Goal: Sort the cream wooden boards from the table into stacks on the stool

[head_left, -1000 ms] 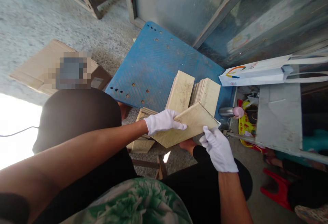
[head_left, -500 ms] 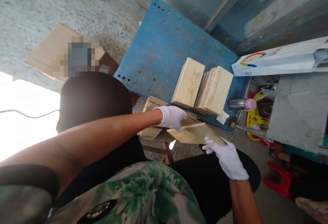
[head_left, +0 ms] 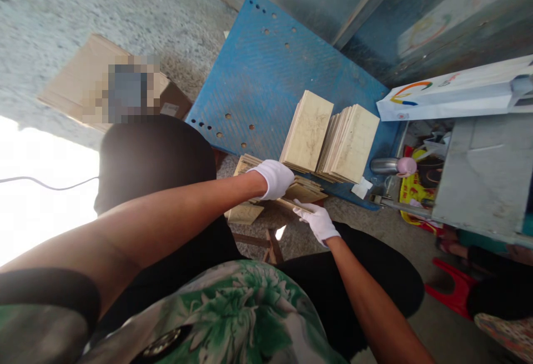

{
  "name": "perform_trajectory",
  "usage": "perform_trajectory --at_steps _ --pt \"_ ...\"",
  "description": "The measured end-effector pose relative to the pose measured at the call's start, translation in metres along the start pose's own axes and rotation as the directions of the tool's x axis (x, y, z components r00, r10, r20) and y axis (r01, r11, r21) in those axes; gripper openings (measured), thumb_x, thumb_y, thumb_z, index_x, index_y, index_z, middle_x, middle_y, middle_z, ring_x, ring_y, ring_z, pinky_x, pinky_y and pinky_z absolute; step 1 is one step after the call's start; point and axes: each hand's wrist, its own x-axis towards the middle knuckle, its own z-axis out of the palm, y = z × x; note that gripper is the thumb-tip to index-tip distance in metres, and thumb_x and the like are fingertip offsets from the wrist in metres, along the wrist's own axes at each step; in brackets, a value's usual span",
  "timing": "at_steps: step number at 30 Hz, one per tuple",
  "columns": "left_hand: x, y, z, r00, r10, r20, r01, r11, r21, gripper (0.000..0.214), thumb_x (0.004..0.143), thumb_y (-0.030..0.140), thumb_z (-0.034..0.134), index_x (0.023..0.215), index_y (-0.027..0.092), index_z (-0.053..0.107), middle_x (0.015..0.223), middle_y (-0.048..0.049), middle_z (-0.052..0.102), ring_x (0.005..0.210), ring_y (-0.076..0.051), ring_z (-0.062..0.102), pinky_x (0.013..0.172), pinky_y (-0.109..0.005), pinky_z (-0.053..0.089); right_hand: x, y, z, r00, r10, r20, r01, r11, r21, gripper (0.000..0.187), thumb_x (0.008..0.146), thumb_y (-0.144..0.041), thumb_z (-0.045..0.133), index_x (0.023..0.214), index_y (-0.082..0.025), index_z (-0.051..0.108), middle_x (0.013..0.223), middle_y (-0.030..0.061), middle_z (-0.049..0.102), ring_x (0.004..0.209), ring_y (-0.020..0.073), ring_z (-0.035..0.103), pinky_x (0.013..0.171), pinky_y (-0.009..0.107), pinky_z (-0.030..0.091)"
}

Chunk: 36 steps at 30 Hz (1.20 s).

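A thin wooden board (head_left: 287, 204) is tilted almost edge-on in front of me. My right hand (head_left: 318, 222), in a white glove, grips its right end with closed fingers. My left hand (head_left: 275, 179), gloved too, is bent over the board's left end, and its fingers are hidden from this angle. Just beyond the hands lie more loose boards (head_left: 306, 190) on a low support, with another group (head_left: 245, 215) left of and below my left wrist. Two leaning stacks of boards, a left one (head_left: 310, 130) and a right one (head_left: 356, 141), rest on the blue pallet (head_left: 266, 75).
At the pallet's right edge are a steel flask (head_left: 383, 166) with a pink lid and a paper scrap (head_left: 361, 187). A white bag (head_left: 453, 91) lies by a grey metal table (head_left: 478, 175). A cardboard box (head_left: 79, 80) stands left; a red stool (head_left: 449, 286) and a person are at right.
The board has turned from face-up to nearly edge-on and come left with my right hand. My left hand has shifted slightly up and left, its wrist now bent over.
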Motion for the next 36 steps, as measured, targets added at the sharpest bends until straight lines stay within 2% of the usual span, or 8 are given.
perform_trajectory --at_steps 6,14,19,24,28,31,36 --pt "0.002 0.000 0.001 1.000 0.005 0.019 -0.005 1.000 0.010 0.032 0.080 0.027 0.057 0.101 0.007 0.070 0.095 -0.0210 0.070 0.088 -0.033 0.068 0.074 -0.037 0.052 0.015 0.014 0.001 0.997 0.052 0.060 -0.060 0.989 0.135 0.062 0.048 -0.040 0.087 0.102 -0.014 0.074 0.102 0.0133 0.073 0.091 0.0223 0.067 0.088 0.038 0.050" --pt "-0.001 0.003 -0.001 0.999 -0.027 0.045 0.027 1.000 0.003 0.029 0.080 0.023 0.059 0.102 0.007 0.070 0.095 -0.0211 0.070 0.091 -0.032 0.068 0.078 -0.036 0.052 0.033 0.020 0.009 0.988 0.155 -0.017 -0.149 0.973 0.178 0.057 0.048 -0.033 0.086 0.101 -0.015 0.074 0.105 0.0098 0.072 0.084 0.0183 0.068 0.083 0.034 0.054" --pt "0.001 0.004 0.000 0.998 -0.020 0.067 0.020 1.000 -0.008 0.030 0.081 0.023 0.058 0.102 0.006 0.069 0.096 -0.0228 0.070 0.091 -0.035 0.067 0.076 -0.040 0.052 0.040 0.029 0.006 0.987 0.145 -0.072 -0.139 0.987 0.080 0.053 0.055 -0.032 0.081 0.104 -0.015 0.073 0.099 0.0096 0.074 0.071 0.0153 0.066 0.069 0.029 0.055" --pt "0.001 0.005 0.000 0.998 -0.021 0.062 0.021 1.000 0.003 0.029 0.082 0.022 0.055 0.102 0.007 0.070 0.094 -0.0224 0.070 0.090 -0.035 0.067 0.075 -0.040 0.052 0.048 0.030 -0.003 0.979 0.085 -0.188 -0.106 0.989 -0.103 0.049 0.062 -0.034 0.075 0.106 -0.014 0.072 0.091 0.0087 0.074 0.072 0.0184 0.066 0.064 0.029 0.052" --pt "0.002 0.004 0.002 0.997 0.013 0.071 -0.015 1.000 0.024 0.029 0.082 0.022 0.054 0.103 0.008 0.069 0.093 -0.0212 0.070 0.088 -0.035 0.068 0.074 -0.040 0.053 0.050 0.025 -0.014 0.965 0.012 -0.263 -0.097 0.944 -0.315 0.034 0.061 -0.031 0.074 0.093 -0.018 0.076 0.082 0.0063 0.074 0.081 0.0237 0.067 0.078 0.034 0.050" --pt "0.004 0.003 0.005 0.999 0.021 0.048 -0.022 0.999 0.029 0.029 0.081 0.024 0.058 0.101 0.008 0.070 0.093 -0.0213 0.071 0.088 -0.033 0.068 0.075 -0.037 0.052 0.047 0.018 -0.023 0.944 -0.029 -0.328 -0.118 0.900 -0.419 0.030 0.063 -0.031 0.072 0.091 -0.021 0.076 0.087 0.0059 0.074 0.095 0.0257 0.065 0.090 0.035 0.046" --pt "0.003 0.001 0.005 1.000 0.023 0.016 -0.023 1.000 -0.003 0.030 0.078 0.029 0.063 0.099 0.008 0.072 0.096 -0.0219 0.071 0.091 -0.033 0.068 0.078 -0.035 0.052 0.039 0.010 -0.028 0.917 -0.090 -0.389 -0.108 0.881 -0.460 0.025 0.070 -0.037 0.065 0.087 -0.022 0.075 0.094 0.0061 0.074 0.097 0.0249 0.065 0.090 0.033 0.046"
